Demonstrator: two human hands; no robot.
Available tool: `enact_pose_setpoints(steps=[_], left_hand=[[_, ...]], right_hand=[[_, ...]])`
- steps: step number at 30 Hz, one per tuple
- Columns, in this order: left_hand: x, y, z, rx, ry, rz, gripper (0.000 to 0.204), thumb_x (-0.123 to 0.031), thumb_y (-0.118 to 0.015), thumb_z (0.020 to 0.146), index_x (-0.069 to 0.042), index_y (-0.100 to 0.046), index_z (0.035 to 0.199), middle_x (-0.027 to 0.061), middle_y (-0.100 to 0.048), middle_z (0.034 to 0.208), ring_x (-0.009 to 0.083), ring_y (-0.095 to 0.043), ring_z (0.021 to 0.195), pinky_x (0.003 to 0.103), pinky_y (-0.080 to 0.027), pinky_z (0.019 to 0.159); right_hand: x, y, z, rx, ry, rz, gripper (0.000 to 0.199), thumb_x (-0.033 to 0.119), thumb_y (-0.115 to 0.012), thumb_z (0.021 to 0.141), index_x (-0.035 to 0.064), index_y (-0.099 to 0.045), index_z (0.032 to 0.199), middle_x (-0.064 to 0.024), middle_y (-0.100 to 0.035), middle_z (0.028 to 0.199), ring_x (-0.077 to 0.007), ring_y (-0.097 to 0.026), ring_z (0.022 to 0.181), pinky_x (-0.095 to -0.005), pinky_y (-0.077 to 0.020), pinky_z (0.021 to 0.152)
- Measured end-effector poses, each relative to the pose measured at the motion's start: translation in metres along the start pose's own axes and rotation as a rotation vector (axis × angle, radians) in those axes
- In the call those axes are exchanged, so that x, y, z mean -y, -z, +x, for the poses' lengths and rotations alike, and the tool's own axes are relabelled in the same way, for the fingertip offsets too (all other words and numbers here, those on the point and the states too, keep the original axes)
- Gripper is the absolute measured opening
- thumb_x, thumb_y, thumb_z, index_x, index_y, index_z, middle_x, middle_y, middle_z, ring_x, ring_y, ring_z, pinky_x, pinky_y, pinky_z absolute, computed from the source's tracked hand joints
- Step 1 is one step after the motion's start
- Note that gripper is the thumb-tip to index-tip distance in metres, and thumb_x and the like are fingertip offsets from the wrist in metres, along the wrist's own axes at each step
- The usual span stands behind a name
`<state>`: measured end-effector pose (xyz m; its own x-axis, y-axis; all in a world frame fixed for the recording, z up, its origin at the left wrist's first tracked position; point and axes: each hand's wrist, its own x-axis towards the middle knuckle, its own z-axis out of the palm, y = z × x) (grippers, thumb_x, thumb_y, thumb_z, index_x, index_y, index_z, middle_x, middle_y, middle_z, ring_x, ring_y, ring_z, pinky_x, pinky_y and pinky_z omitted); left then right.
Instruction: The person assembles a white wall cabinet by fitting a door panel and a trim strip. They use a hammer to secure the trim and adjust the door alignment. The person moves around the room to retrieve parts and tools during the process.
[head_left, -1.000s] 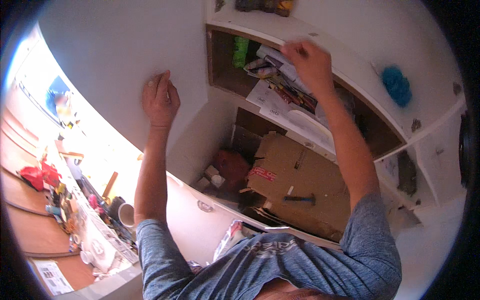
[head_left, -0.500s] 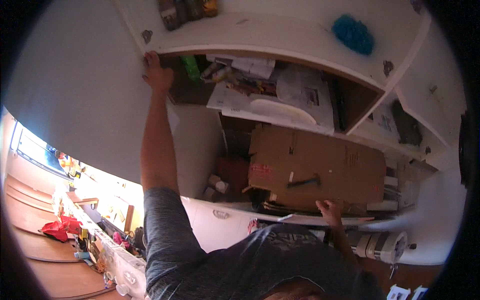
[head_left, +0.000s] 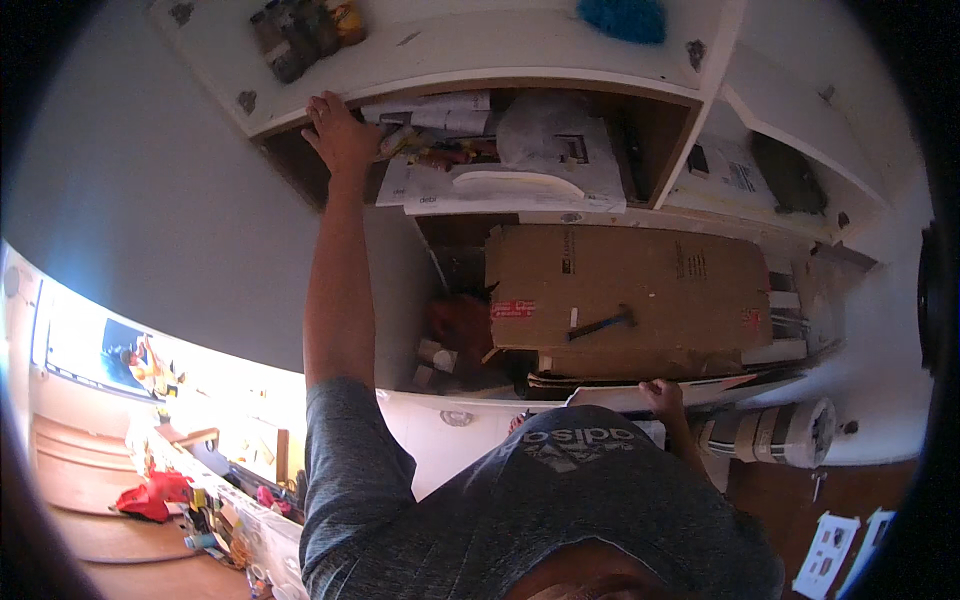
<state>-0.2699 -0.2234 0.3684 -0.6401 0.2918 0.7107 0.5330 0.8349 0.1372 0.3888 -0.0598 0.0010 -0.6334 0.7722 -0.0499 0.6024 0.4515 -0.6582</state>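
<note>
Shelf edge [head_left: 520, 76], left fingers [head_left: 325, 109] at it, papers [head_left: 510, 197] (darkly printed) below

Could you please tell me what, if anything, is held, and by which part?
Left hand is at the shelf's front edge, right hand at a lower white rim; whether either grips cannot be told.

1. On the far side, the blue crumpled bundle [head_left: 622, 18] is cut off by the upper edge.
2. At far left, the contents of the jars [head_left: 290, 42] are too dim to tell.
3. The left hand [head_left: 342, 140] hides part of the compartment [head_left: 674, 148]; the red and yellow items [head_left: 445, 155] inside are too small to name.
4. At near right, the right hand's [head_left: 662, 397] palm is hidden.
5. Left of the cardboard box [head_left: 640, 270], a red object [head_left: 460, 320] sits too deep in shadow to identify.
</note>
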Motion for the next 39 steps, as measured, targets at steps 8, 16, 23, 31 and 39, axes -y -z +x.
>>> enact_pose_setpoints(steps=[8, 16, 23, 31, 39], left_hand=[[-0.145, 0.03, -0.033, -0.317, -0.824, -0.449, 0.064, -0.019, -0.074, 0.085, -0.01, -0.051, 0.144, 0.016, -0.049, 0.147, 0.036, -0.049, 0.133, 0.055, -0.042, 0.109], [-0.163, -0.002, -0.025, -0.411, -0.843, -0.486, 0.039, -0.011, -0.074, 0.085, -0.007, -0.066, 0.123, 0.0156, -0.067, 0.112, 0.0348, -0.061, 0.104, 0.046, -0.052, 0.089], [-0.186, 0.019, -0.034, -0.451, -0.792, -0.423, 0.036, -0.012, -0.077, 0.08, -0.006, -0.069, 0.114, 0.0095, -0.068, 0.107, 0.0314, -0.062, 0.096, 0.044, -0.052, 0.087], [-0.236, -0.001, -0.033, -0.39, -0.829, -0.382, 0.039, -0.021, -0.073, 0.084, -0.011, -0.067, 0.122, 0.0121, -0.065, 0.11, 0.0339, -0.059, 0.103, 0.047, -0.051, 0.087], [-0.321, 0.04, -0.063, -0.415, -1.008, -0.535, 0.045, -0.007, -0.071, 0.079, 0.001, -0.062, 0.123, 0.0234, -0.061, 0.122, 0.0411, -0.058, 0.109, 0.051, -0.049, 0.093]], right_hand=[[-0.08, -0.014, -0.069, 0.324, 0.146, -0.603, 0.015, 0.022, -0.071, 0.087, 0.0091, -0.072, 0.096, -0.0116, -0.073, 0.084, -0.0302, -0.073, 0.079, -0.0463, -0.057, 0.067], [-0.105, -0.05, -0.175, 0.52, -0.109, -0.723, 0.026, 0.033, -0.058, 0.097, 0.0149, -0.075, 0.092, -0.0106, -0.07, 0.075, -0.0294, -0.071, 0.071, -0.0431, -0.0566, 0.062], [-0.104, -0.07, -0.222, 0.537, -0.151, -0.627, 0.02, 0.031, -0.065, 0.09, 0.013, -0.074, 0.091, -0.0116, -0.069, 0.073, -0.0277, -0.069, 0.067, -0.0433, -0.0552, 0.059], [-0.108, -0.063, -0.218, 0.529, -0.19, -0.564, 0.019, 0.029, -0.066, 0.088, 0.0127, -0.074, 0.091, -0.0121, -0.068, 0.071, -0.0285, -0.069, 0.067, -0.0436, -0.0548, 0.059], [-0.134, -0.038, -0.229, 0.566, -0.22, -0.51, 0.017, 0.028, -0.068, 0.086, 0.0124, -0.074, 0.091, -0.0125, -0.067, 0.07, -0.0293, -0.069, 0.066, -0.0439, -0.0543, 0.059]])
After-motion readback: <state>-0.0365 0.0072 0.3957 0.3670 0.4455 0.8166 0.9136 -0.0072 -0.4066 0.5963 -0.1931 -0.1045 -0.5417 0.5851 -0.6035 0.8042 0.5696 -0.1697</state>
